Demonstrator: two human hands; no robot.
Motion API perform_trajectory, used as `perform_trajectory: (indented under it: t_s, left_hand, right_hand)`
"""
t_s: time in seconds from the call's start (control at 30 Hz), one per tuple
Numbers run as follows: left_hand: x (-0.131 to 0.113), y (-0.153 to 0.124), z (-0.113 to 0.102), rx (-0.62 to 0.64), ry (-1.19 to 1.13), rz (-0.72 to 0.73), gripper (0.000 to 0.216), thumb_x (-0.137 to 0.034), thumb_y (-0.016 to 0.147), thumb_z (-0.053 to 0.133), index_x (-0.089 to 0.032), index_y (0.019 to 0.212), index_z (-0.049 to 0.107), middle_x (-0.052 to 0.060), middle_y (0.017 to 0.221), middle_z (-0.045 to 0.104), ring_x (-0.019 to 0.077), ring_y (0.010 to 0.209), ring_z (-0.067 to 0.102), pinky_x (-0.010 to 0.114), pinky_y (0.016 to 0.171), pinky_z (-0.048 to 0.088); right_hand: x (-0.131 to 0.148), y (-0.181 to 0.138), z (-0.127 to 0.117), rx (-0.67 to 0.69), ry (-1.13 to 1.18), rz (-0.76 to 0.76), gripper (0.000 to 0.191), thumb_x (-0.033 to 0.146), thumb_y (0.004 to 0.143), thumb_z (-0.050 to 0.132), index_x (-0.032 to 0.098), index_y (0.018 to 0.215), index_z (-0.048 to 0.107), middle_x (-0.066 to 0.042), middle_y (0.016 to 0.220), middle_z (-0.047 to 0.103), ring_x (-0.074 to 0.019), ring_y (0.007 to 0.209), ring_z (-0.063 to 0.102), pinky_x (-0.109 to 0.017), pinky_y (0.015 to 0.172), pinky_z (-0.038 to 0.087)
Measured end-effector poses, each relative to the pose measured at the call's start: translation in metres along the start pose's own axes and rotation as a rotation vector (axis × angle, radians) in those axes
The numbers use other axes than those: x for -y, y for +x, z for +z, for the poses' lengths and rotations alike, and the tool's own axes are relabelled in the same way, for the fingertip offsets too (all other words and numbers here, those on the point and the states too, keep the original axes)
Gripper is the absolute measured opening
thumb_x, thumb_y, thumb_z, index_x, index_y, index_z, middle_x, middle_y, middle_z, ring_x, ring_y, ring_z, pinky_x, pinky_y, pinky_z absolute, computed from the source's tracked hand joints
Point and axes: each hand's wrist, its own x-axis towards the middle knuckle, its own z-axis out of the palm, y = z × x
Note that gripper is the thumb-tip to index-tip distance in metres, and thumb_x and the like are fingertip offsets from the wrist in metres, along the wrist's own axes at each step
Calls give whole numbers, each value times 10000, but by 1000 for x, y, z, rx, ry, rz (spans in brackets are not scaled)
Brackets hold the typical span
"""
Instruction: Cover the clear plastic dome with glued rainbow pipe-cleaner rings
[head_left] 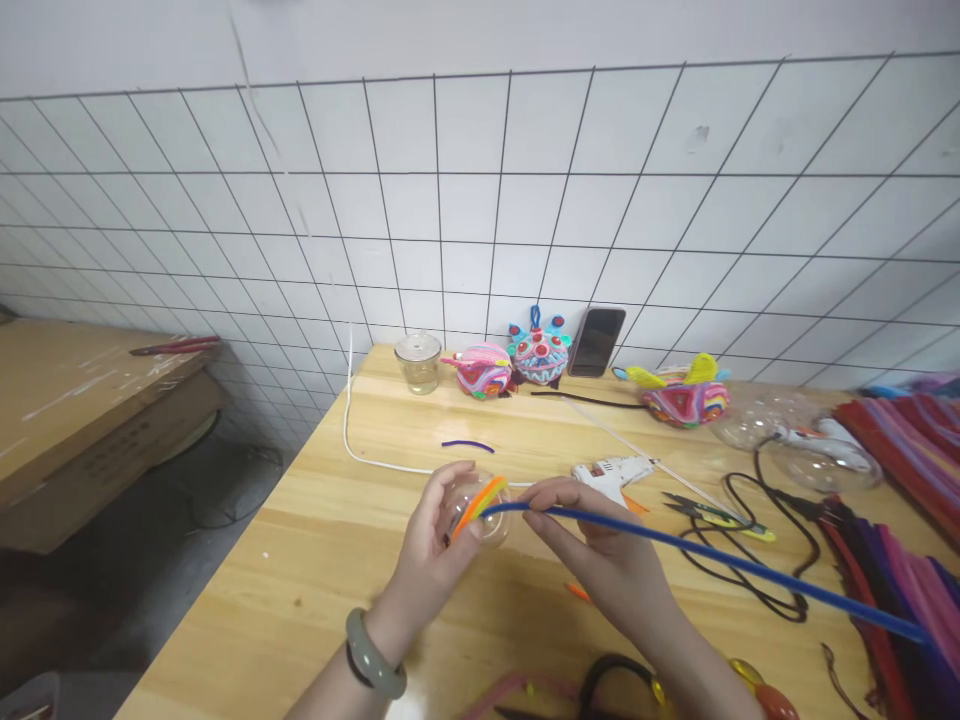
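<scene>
My left hand (442,525) is closed around a clear plastic ball (496,528). Orange and yellow pipe cleaner strips (480,505) lie across the ball's surface, near my left thumb. With thumb and forefinger, my right hand (592,530) pinches a long blue pipe cleaner (720,555). Its near end meets the ball beside the yellow strip, and its far end stretches to the lower right. Whether that end is stuck to the ball I cannot tell. Just beyond my right hand lies a white glue gun (615,474).
Finished pipe-cleaner figures (541,350) stand along the wall beside a glass of liquid (418,362) and a phone (598,341). Right of my hands are scissors (705,512), a black cord (806,560), clear balls (825,466) and bundles of coloured pipe cleaners (900,450). A purple piece (468,445) lies ahead.
</scene>
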Motion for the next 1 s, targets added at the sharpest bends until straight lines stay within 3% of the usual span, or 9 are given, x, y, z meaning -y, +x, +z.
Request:
perform_trajectory:
  t_s: [0.27,0.77,1.0]
  left_hand:
    - [3,9,3,-116,-360,-309,444,-317,675,810,-174,1063,651,97,1040,713,226,896,659,326,777,510]
    - [9,10,0,-97,-593,-382,225,-187,776,665,-130,992,687,92,926,773,210,818,705,313,751,519]
    - [11,12,0,-83,-654,-478,171,-215,792,620,-123,911,702,108,897,781,276,910,711,378,836,504]
  right_hand:
    - [-3,4,-5,-44,-9,111,62,272,847,645,257,844,705,-20,838,736,-194,816,698,-325,759,544]
    - [4,6,-6,12,-179,63,163,314,869,612,205,821,724,-50,794,762,-202,762,711,-301,693,552]
    - [-5,5,-5,-67,-136,106,216,378,874,616,199,897,734,-65,770,791,-239,790,742,-373,762,594]
